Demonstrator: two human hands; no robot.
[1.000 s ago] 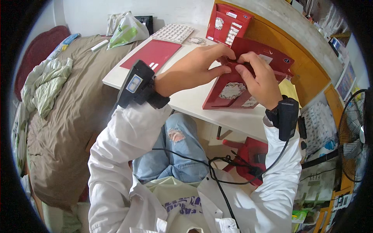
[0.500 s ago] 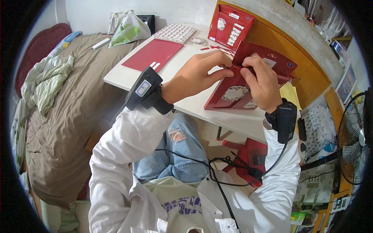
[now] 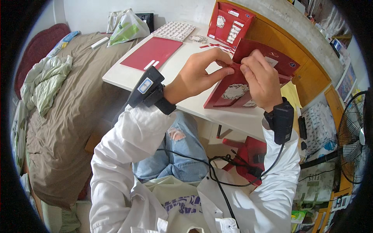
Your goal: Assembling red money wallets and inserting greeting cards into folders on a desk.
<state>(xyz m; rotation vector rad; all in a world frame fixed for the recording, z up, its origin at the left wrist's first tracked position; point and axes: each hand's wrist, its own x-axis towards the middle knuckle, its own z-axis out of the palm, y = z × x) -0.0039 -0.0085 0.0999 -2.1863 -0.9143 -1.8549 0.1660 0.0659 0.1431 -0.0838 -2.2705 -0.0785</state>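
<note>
A red cardboard box with ornate white labels stands upright at the table's near right edge, its top flap raised. My left hand pinches the box's upper left corner between thumb and fingers. At the top edge, just right of that corner, my right hand is closed with its fingers curled together. Whatever lies between the right fingertips is hidden behind them; the hand covers part of the box front. Both wrists carry black strapped devices.
On the white table lie a flat red board, a patterned white sheet and red strips. Another red box stands at the back. A black fan is far right; a bed is left. Black cables cross my lap.
My right fingers have shifted slightly at the box's top edge and curl closer together. The left hand keeps its pinch on the corner. The box has barely moved.
</note>
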